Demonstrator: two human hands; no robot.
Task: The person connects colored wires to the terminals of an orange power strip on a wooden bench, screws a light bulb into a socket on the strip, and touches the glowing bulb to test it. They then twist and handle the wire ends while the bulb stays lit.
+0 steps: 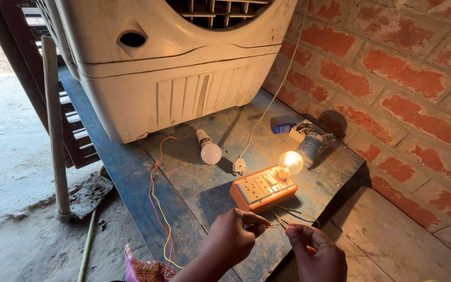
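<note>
Thin yellow wires pinched between both hands, running up to the near edge of the orange switch board just beyond the fingertips. Left hand closed in a pinch on one wire end; right hand likewise pinching the other strand, fingers curled. Ends meeting or nearly meeting between the hands; bare or insulated at that point, cannot tell.

Glowing bulb mounted on the far right corner of the board, lit, so circuit judged live. Main hazard: bare fingers on conductor while current flows, shock likely if the grip slides onto exposed copper. Second: strands touching each other or the board's edge, possible short and spark. Third: a tug on the wires could drag the light board toward the hands, or tip the hot bulb.

Beyond the board, white plug on a white cord rising toward the large beige air cooler. Unlit white bulb lying on its side beyond the left hand, free to roll. Red and yellow wire pair trailing off the blue wooden platform to the left of the left hand, a snag risk for the forearm. Small blue object and a blue-and-white carton far beyond the right hand, against the brick wall.
</note>
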